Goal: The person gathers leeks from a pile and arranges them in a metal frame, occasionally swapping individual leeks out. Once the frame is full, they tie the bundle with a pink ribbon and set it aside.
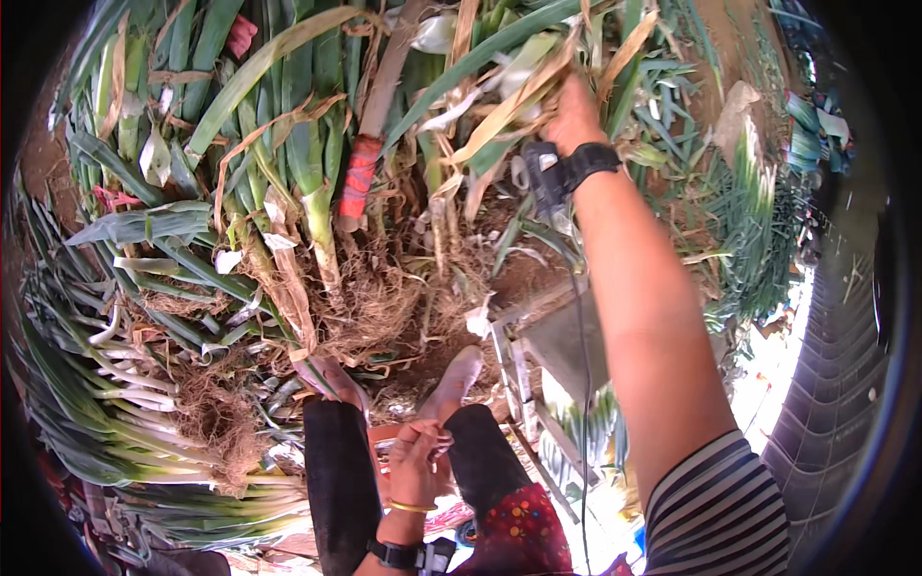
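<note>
My right arm stretches far forward, and my right hand (576, 117) is in among dry and green leek leaves (514, 106). Leaves cover its fingers, so its grip does not show. Low between my knees is my left hand (420, 459), its fingers curled together; whatever they may hold is too small to make out. Ahead of me stand leeks (322, 230) with white stems and brown roots (370, 307). Among them leans a wooden stick (392, 82) with red wrapping (361, 178) at its lower end.
Piled leeks (144, 394) lie at left, roots inward. A metal-framed stool or stand (519, 374) is beside my right leg, with a dark cable (584, 384) hanging past it. More leek bundles (754, 221) lie at far right, next to dark sheeting (836, 403).
</note>
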`<state>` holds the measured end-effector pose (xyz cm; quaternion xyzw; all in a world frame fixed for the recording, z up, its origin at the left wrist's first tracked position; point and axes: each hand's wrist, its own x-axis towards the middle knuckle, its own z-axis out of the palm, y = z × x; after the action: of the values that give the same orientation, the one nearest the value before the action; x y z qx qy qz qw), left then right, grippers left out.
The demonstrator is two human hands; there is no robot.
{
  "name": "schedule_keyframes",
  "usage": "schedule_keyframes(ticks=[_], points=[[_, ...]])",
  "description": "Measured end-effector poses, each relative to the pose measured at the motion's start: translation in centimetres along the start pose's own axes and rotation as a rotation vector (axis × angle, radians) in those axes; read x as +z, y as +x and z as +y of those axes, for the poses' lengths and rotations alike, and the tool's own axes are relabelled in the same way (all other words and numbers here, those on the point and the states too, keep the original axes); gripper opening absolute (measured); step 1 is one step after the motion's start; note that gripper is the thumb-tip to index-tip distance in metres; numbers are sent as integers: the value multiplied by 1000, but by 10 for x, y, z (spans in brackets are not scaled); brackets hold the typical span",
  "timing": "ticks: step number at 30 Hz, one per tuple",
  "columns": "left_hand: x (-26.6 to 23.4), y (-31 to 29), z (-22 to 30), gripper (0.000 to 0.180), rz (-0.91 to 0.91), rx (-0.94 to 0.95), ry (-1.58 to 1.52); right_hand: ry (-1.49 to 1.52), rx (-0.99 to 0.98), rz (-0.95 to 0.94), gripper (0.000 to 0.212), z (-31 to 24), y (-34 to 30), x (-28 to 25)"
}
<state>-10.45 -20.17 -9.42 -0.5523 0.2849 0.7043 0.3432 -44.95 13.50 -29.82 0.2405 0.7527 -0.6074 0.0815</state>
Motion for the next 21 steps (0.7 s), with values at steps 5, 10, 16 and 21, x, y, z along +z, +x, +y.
schedule_keyframes(ticks=[5, 10, 16, 21], points=[[-27, 6, 11, 8, -53, 88, 121, 39, -10, 423, 42, -232, -10, -48], [-72, -35, 59, 17, 28, 73, 102, -503, -138, 164, 83, -415, -34, -131], [-179, -157, 157, 19, 237, 336, 236, -435, 88, 113, 80, -518, -133, -136], [-310, -261, 193, 19, 239, 325, 29, -341, -38, -147, 26, -447, -283, -137]])
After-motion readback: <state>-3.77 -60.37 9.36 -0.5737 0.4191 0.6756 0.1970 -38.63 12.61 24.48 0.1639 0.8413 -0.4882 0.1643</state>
